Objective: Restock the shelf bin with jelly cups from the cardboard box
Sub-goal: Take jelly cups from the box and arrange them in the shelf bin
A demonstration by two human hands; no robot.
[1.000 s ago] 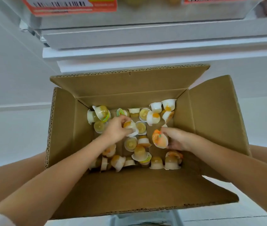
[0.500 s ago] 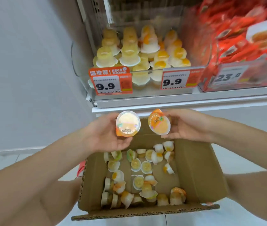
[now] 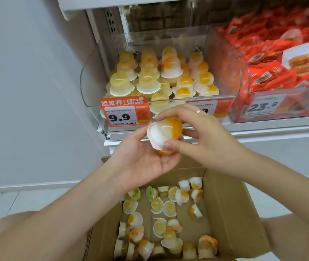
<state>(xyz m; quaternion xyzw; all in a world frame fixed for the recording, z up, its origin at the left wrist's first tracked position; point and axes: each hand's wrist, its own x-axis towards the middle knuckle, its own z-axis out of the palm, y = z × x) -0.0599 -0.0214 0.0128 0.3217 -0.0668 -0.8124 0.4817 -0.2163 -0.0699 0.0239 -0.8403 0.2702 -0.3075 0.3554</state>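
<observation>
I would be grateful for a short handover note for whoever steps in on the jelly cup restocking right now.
Left hand: palm up under a jelly cup, with a second cup partly hidden beneath it; whether its fingers curl round them is unclear.
Right hand: pinches the upper cup from above.
Both hands are above the cardboard box, just in front of the shelf bin.
Done: the bin already holds stacked cups.
Left: place the held cups in the bin, then move over the many loose cups on the box floor.

hands brought together since half a second ago, right hand [image 3: 204,140] stacking jelly cup [image 3: 166,135] onto left palm's cup [image 3: 166,152]
</observation>
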